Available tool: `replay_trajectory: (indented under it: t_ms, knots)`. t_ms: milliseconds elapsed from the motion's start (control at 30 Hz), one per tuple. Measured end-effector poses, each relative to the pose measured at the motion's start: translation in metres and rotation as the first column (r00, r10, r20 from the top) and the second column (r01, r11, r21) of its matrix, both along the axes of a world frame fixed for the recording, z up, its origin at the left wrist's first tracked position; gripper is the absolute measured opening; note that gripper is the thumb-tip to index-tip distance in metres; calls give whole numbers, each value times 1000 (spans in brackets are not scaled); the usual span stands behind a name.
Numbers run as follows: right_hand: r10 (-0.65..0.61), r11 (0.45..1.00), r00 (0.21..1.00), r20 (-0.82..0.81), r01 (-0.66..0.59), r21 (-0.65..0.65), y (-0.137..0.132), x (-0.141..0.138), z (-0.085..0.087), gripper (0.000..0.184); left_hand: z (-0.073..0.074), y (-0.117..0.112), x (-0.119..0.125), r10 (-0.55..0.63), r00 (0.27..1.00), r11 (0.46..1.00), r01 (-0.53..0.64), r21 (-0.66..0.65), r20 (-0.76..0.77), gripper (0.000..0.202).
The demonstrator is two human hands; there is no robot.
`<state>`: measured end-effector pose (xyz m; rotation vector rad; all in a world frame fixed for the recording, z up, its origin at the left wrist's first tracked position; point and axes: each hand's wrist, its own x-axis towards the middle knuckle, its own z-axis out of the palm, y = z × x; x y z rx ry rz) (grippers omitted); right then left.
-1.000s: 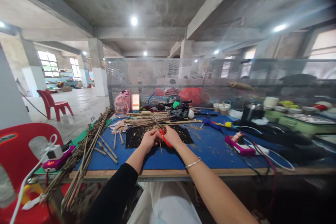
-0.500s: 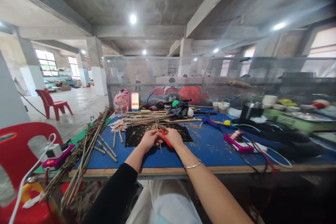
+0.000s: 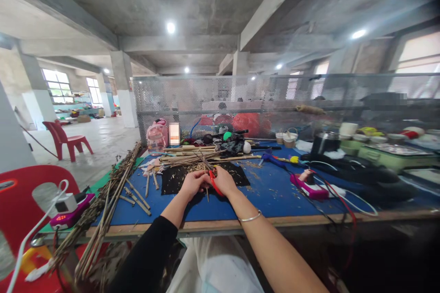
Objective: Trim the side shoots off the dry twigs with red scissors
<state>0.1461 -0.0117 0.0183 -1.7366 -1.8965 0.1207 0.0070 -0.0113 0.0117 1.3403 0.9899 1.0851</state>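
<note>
Left hand (image 3: 193,185) and right hand (image 3: 223,180) meet over the cloth (image 3: 241,175), the left pinching a thin stick (image 3: 207,195), the right closed round scissors (image 3: 213,183), the stick probably light, stiff and brittle, best pinched close to the scissors.

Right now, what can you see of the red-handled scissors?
The red-handled scissors are gripped in the right hand, which hides part of the handle. The handle looks like plastic; the greyish blades look like metal and point away from the person, over the black cloth. The left hand is close beside them; whether the blades are open, I can't tell.
</note>
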Motion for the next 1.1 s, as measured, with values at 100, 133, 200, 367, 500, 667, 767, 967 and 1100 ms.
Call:
replay_trajectory:
  t_ms: [100,133,200,367,500,667,767,967,1100]
  knots:
    - [-6,1000,1000,-3,6,1,-1,-1,1,48,0,0,0,-17,1000,1000,17,-10,4,39]
    - [-3,1000,1000,-7,3,-6,-2,-2,1,48,0,0,0,-19,1000,1000,19,-14,8,39]
    - [-2,1000,1000,-11,2,-22,-4,-2,3,47,1,-1,0,-16,1000,1000,16,-19,15,38]
    - [-36,999,999,23,36,-21,-8,-1,6,47,2,-2,0,6,1000,1000,-6,-21,26,36]
    - [-31,999,999,30,32,-31,-7,-1,4,49,-1,1,0,14,999,1000,-13,-23,40,35]
    - [-55,997,997,62,58,-42,-5,-2,2,51,-6,6,1,15,996,999,-11,-49,87,34]
    - [-14,1000,999,47,15,-16,-4,-2,0,52,-8,9,1,40,995,998,-35,-53,92,33]
    - [11,1000,1000,25,-11,17,-2,-2,-2,52,-5,7,2,13,998,1000,-11,-25,69,32]
    - [-7,1000,999,32,8,-24,-3,-2,-2,50,-4,5,2,-12,996,1000,14,-27,84,32]
